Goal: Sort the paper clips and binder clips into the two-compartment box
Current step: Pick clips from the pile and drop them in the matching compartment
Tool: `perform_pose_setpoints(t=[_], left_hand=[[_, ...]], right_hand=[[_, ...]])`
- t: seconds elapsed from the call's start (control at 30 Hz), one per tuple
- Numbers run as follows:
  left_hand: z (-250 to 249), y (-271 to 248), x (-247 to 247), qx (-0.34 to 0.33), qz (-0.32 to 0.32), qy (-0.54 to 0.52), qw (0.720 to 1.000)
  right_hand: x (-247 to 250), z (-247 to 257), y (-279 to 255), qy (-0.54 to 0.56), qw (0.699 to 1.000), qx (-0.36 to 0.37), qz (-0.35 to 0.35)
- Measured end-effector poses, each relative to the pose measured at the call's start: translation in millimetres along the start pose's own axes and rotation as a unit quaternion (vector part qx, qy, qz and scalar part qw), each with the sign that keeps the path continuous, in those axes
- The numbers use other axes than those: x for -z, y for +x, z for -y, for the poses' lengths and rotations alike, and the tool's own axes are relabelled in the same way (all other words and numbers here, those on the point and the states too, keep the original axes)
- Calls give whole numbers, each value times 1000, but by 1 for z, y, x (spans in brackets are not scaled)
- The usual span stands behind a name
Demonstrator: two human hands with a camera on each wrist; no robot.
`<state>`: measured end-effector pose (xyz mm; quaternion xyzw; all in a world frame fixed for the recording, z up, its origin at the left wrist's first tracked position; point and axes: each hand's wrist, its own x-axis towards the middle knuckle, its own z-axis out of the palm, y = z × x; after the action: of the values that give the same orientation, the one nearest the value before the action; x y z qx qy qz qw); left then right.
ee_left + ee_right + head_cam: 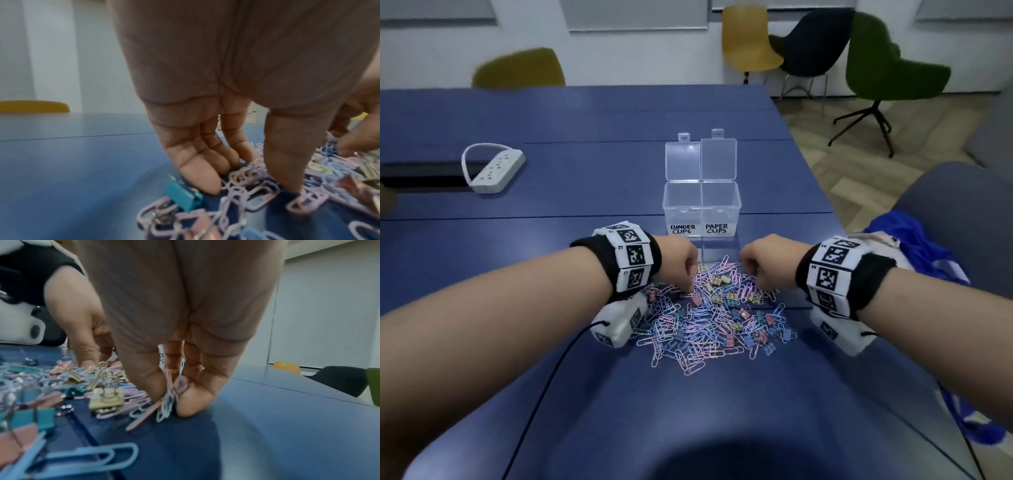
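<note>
A mixed pile (712,315) of pastel paper clips and small binder clips lies on the blue table, between my hands. Behind it stands the clear two-compartment box (736,209) with both lids up; the left half is labelled BINDER CLIPS, the right PAPER CLIPS, and both look empty. My left hand (683,265) reaches down into the pile's far left part. In the left wrist view its fingers (197,175) are straight and touch the table beside a teal binder clip (183,196), with the thumb on lilac paper clips (304,201). My right hand (171,400) pinches a few paper clips (166,408) between thumb and fingers at the pile's far right.
A white power strip (494,168) lies at the far left beside a dark cable slot (421,180). A blue bag (917,246) sits on a grey seat past the table's right edge. Several chairs stand behind the table.
</note>
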<state>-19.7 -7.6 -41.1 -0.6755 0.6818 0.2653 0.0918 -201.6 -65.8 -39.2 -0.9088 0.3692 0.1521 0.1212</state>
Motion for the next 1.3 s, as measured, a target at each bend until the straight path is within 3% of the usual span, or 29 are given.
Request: perform_pose_setpoints(t=[0.2, 0.33, 0.4, 0.47, 0.57, 0.63, 0.73, 0.77, 0.83, 0.9, 0.97, 1.0, 1.03, 1.1, 1.17, 1.2, 1.23, 1.3], left_hand=[[-5, -6, 0, 6, -46, -41, 998], [-4, -14, 0, 16, -59, -78, 995], [-2, -20, 5, 13, -72, -101, 992], [4, -26, 9, 22, -94, -177, 980], [14, -33, 9, 39, -108, -393, 912], [18, -37, 5, 35, -106, -509, 853], [18, -44, -1, 25, -89, -600, 795], [17, -46, -3, 26, -83, -623, 777], [19, -50, -4, 33, -80, -670, 737], [23, -54, -3, 45, -74, -716, 693], [23, -58, -2, 58, -56, -740, 668], [21, -59, -2, 67, -48, -731, 677], [19, -58, -1, 75, -44, -713, 696], [15, -51, -2, 93, -57, -628, 771], [11, -43, -2, 108, -72, -430, 893], [11, -39, -2, 107, -74, -304, 944], [11, -35, -2, 98, -74, -201, 972], [9, -30, -2, 78, -56, -108, 990]], right_hand=[[3, 0, 0, -1, 1000, -30, -6], [4, -16, -3, 118, 990, -76, -17], [5, -28, -8, 227, 969, -92, -26], [4, -37, -18, 412, 905, -109, -21], [1, -40, -31, 667, 735, -121, -13], [0, -39, -38, 751, 645, -136, -27], [-2, -36, -44, 846, 508, -160, -34], [-2, -34, -45, 863, 478, -163, -29], [-2, -29, -44, 876, 452, -165, -24], [-1, -22, -42, 870, 466, -162, -7], [-1, -15, -39, 828, 536, -166, 12], [0, -11, -37, 792, 586, -171, 12], [1, -10, -33, 746, 642, -175, 5], [6, -7, -27, 609, 773, -178, -6], [12, -5, -21, 365, 918, -154, -20], [14, -3, -18, 229, 965, -122, -26], [15, -2, -14, 127, 988, -89, -22], [14, 3, -12, 67, 996, -54, 9]])
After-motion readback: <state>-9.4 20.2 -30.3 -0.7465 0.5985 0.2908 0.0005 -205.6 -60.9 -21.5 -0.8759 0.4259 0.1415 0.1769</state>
